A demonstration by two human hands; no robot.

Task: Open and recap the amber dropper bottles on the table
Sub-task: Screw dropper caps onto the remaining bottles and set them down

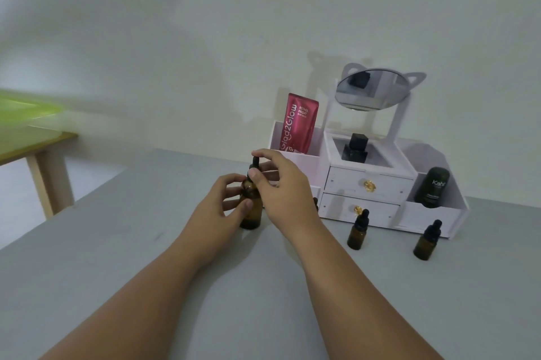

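— Your left hand [225, 201] is wrapped around the body of the large amber bottle [251, 213], fingers curled on the glass, thumb at the front. Is the bottle standing?

— Yes, you have it upright with its base on the grey table [146, 272], just in front of the white organizer [366, 184]. Your right hand [281, 184] sits over the top, thumb and fingertips pinched on the black dropper cap [254, 165].

— How does the bottle look to you?

— Dark brown glass, round, with a shoulder narrowing up to the neck. The cap is black with a slim rubber bulb poking up between your fingers. Whether the cap is screwed down or loose, you cannot tell; your fingers cover the joint.

— And the others?

— Two smaller amber bottles stand to your right, both capped in black: the middle small bottle [357, 231] just before the lower drawer, the right small bottle [427, 241] near the organizer's right corner. They are apart from each other and from your hands. Another dark cap peeks out behind your right wrist, mostly hidden
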